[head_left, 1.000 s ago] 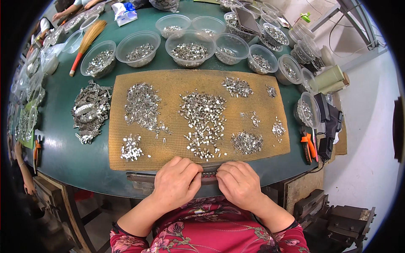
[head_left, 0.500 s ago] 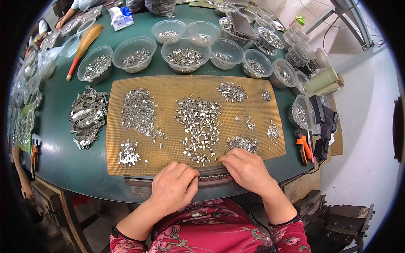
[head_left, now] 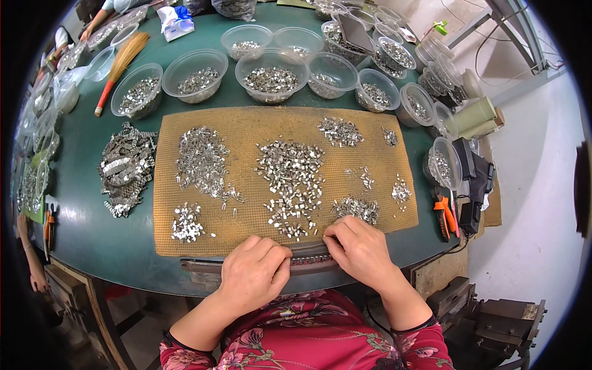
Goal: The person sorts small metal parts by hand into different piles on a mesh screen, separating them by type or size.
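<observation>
Along the table's front edge lies a narrow dark holder (head_left: 206, 267) with a row of small metal links (head_left: 310, 260) in it. My left hand (head_left: 254, 274) is closed at the row's left end, its fingertips bent down against the holder. What those fingers grip is hidden. Just above the row's right end, my right hand (head_left: 361, 251) pinches a tiny silvery metal piece, barely visible at the fingertips. Beyond the hands is a tan textured mat (head_left: 240, 231). A large heap of small metal pieces (head_left: 290, 179) lies mid-mat, and a smaller heap (head_left: 356, 209) lies beside my right hand.
Clear plastic bowls of metal parts, such as one bowl (head_left: 271, 77), line the mat's far side. Linked metal bands (head_left: 127, 169) lie left of it. A brush (head_left: 123, 68) is farther left, orange-handled pliers (head_left: 444, 216) at right. Another person's arm (head_left: 34, 259) shows at far left.
My right hand has shifted slightly right with its pinched fingertips. My left hand stays in place at the holder. The view has moved a little.
</observation>
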The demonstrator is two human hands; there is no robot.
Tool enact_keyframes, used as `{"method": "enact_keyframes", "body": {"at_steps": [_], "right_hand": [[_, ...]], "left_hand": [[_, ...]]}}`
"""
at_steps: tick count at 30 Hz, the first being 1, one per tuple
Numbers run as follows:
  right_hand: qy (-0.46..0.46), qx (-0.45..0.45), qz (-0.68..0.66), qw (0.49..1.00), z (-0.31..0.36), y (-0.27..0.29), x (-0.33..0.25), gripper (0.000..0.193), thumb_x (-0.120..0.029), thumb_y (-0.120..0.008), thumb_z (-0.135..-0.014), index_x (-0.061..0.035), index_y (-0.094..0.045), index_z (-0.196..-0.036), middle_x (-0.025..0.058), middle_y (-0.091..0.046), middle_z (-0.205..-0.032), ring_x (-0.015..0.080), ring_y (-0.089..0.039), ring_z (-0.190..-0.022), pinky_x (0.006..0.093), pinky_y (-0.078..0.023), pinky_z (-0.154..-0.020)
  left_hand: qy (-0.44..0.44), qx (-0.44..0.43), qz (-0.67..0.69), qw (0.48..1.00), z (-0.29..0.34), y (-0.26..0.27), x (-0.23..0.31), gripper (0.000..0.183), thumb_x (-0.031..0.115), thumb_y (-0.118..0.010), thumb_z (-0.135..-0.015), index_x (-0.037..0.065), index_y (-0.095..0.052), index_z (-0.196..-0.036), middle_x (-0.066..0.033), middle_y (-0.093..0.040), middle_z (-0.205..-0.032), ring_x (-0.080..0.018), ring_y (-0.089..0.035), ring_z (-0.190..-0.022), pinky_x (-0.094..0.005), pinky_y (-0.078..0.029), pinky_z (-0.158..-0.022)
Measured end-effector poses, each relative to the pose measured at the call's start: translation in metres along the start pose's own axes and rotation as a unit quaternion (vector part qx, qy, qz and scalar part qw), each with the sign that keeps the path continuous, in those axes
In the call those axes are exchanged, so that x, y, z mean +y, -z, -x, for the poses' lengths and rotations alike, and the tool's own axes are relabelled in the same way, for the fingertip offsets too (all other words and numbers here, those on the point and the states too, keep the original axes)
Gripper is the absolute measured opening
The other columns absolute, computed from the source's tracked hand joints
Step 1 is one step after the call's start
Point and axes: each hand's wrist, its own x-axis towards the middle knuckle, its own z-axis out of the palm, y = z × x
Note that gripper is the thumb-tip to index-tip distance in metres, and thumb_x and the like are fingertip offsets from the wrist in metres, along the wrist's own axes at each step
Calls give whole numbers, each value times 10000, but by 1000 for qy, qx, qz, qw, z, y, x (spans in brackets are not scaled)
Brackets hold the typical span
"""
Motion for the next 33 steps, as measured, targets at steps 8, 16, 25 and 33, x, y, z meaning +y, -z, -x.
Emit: {"method": "enact_keyframes", "body": {"at_steps": [8,16,25,33], "right_hand": [[97,0,-68,993,12,2,-14,198,-66,-793,-826,-52,-648,-960,61,-689,-1015,261,-692,-921,383,-541,-795],[80,-24,-95,992,10,7,-13,175,-73,-775,-852,-65,-674,-994,54,-705,-1033,261,-698,-964,390,-540,-833],[5,65,57,996,1,-12,1,106,-104,-769,-865,-91,-695,-940,38,-623,-846,237,-661,-775,361,-544,-683],[26,42,44,998,-4,-9,3,116,-86,-772,-845,-89,-670,-900,40,-600,-829,238,-653,-758,364,-539,-670]], "left_hand": [[0,0,1,1000,0,0,0,146,47,-785,-770,89,-696,-877,-53,-648,-814,-271,-612,-746,-388,-500,-647],[-4,11,0,1000,0,0,0,150,36,-784,-763,88,-694,-870,-54,-649,-809,-270,-606,-733,-387,-493,-636],[-5,9,-3,1000,0,-1,0,141,41,-779,-768,95,-694,-867,-49,-650,-812,-265,-602,-730,-383,-490,-637],[-7,10,-2,1000,1,-1,-1,146,44,-780,-770,97,-695,-877,-47,-653,-816,-262,-610,-736,-379,-493,-640]]}}
